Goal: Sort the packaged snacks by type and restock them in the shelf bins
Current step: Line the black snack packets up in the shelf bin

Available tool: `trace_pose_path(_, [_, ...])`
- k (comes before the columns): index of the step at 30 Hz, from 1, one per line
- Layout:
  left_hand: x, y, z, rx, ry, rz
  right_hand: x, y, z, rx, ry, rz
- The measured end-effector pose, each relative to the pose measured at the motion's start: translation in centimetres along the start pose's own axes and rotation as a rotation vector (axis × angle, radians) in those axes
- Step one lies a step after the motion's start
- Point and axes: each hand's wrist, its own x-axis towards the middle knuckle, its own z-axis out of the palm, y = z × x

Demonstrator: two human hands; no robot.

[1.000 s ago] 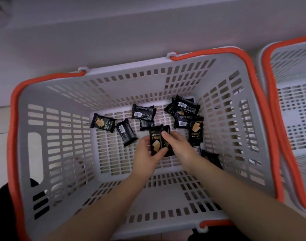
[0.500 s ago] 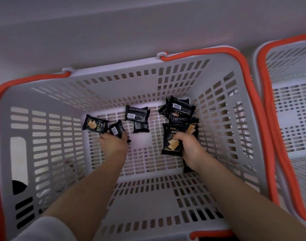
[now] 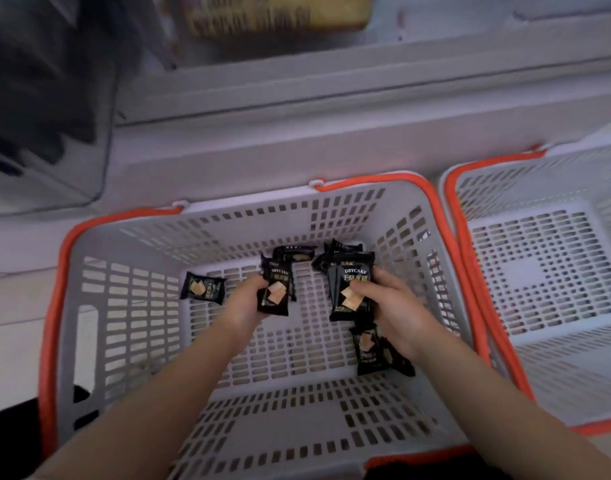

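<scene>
Both hands sit in the basket [image 3: 72,289] — left hand [image 3: 243,303] and right hand [image 3: 394,306] each grasping black snack packets [image 3: 351,289].

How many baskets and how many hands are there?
Baskets: 2, the basket with snack packets and the second basket beside it.
Hands: 2, the left hand and the right hand, each gripping black snack packets.
Total: 4

The shelf bins [image 3: 269,26] above are motion-blurred; their contents cannot be told.
</scene>
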Motion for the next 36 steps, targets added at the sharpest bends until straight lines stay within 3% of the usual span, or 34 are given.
trace_pose_path(5, [-6.1,4.8,2.2,-0.042,-0.226,0.150,-5.2,-6.2,1.3,-0.090,-0.027,-0.206])
trace_pose_path(13, [-17.6,9.1,1.0,0.005,-0.639,0.505,-14.1,-11.2,7.5,-0.059,-0.345,-0.448])
trace_pose_path(24, [-27.7,10.8,-2.8,0.154,-0.457,0.997,-21.5,-9.3,16.8,-0.374,-0.211,-0.704])
trace_pose_path(27, [-29.4,11.6,-4.4,0.313,-0.322,1.187,-23.1,-8.9,19.8,-0.430,-0.275,-0.766])
trace_pose_path(32, [-31.9,15.9,-8.3,0.317,-0.138,1.381,-25.2,-10.8,25.1,-0.451,-0.419,-0.821])
trace_pose_path(36, [-33.0,20.6,-11.5,0.477,0.054,1.516,-24.6,-13.1,29.5,-0.305,-0.404,-0.922])
